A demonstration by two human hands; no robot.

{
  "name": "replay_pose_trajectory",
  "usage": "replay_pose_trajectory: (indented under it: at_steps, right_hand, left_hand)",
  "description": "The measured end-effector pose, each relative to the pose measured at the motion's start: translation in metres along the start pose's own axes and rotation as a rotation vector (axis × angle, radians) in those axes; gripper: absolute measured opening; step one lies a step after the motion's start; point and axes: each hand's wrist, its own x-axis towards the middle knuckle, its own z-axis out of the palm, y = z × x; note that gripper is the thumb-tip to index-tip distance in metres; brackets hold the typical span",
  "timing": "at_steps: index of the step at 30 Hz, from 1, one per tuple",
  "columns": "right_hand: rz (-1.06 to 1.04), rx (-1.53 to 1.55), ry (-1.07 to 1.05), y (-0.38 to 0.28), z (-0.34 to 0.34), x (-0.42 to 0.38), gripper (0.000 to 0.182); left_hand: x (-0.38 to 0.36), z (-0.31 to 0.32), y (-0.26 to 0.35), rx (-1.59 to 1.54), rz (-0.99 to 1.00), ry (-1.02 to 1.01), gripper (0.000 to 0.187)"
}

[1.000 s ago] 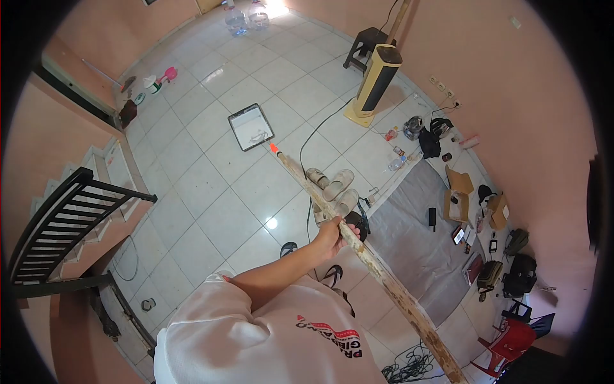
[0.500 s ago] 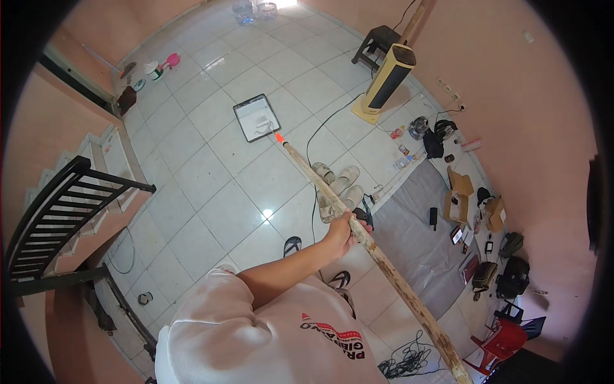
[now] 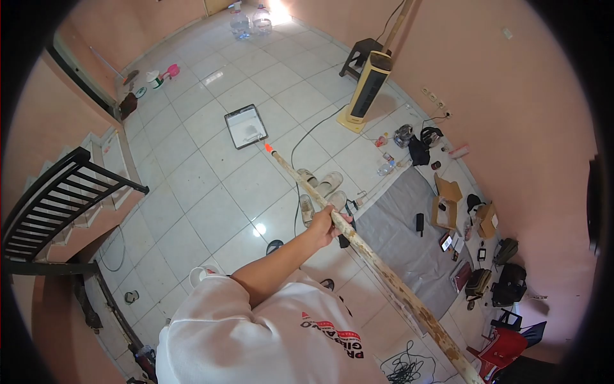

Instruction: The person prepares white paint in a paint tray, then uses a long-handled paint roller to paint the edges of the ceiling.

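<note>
My left hand (image 3: pixel 325 227) is wrapped around a long, paint-spotted wooden pole (image 3: pixel 384 272). The pole slants from the lower right edge up to an orange connector (image 3: pixel 268 148). Beyond the connector, a paint roller (image 3: pixel 255 136) rests in a black-rimmed paint tray (image 3: pixel 228 130) with white paint, on the tiled floor. My right hand is out of view. Beige clogs (image 3: pixel 331 184) lie on the floor close to my left hand, beside and partly behind the pole.
A yellow tower fan (image 3: pixel 366 93) and dark stool (image 3: pixel 361 56) stand by the right wall. A grey sheet (image 3: pixel 403 243) lies at the right, with boxes and bags along it. A black stair railing (image 3: pixel 77 198) is at left. A tangled cable (image 3: pixel 409 365) lies near the bottom.
The view has shifted slightly, so the tray, fan and clogs appear further left. My left hand keeps its grip on the pole, and the roller is still in the tray.
</note>
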Motion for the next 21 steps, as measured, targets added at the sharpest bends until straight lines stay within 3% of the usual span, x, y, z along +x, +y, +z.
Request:
replay_pose_trajectory:
  at_steps: [3, 6, 8, 12, 16, 21]
  right_hand:
    - [0.052, 0.092, 0.079, 0.027, -0.010, -0.009, 0.020]
    - [0.168, -0.168, 0.074, 0.059, -0.050, -0.026, 0.029]
    - [0.157, -0.207, 0.031, 0.073, -0.032, -0.031, 0.023]
    - [0.144, -0.270, 0.035, 0.074, -0.038, -0.024, 0.022]
    - [0.111, -0.200, 0.088, 0.061, -0.050, -0.003, 0.023]
    - [0.119, -0.236, 0.096, 0.079, -0.027, -0.023, 0.029]
  left_hand:
    - [0.033, -0.010, -0.009, 0.001, 0.009, -0.016, 0.034]
    - [0.057, 0.000, 0.000, 0.033, 0.035, 0.082, 0.033]
    - [0.049, 0.014, 0.001, 0.108, 0.086, 0.172, 0.033]
    - [0.047, 0.022, -0.020, 0.147, 0.136, 0.234, 0.036]
    - [0.043, 0.018, -0.051, 0.222, 0.155, 0.172, 0.036]
    - [0.062, 0.004, -0.021, 0.228, 0.180, 0.189, 0.038]
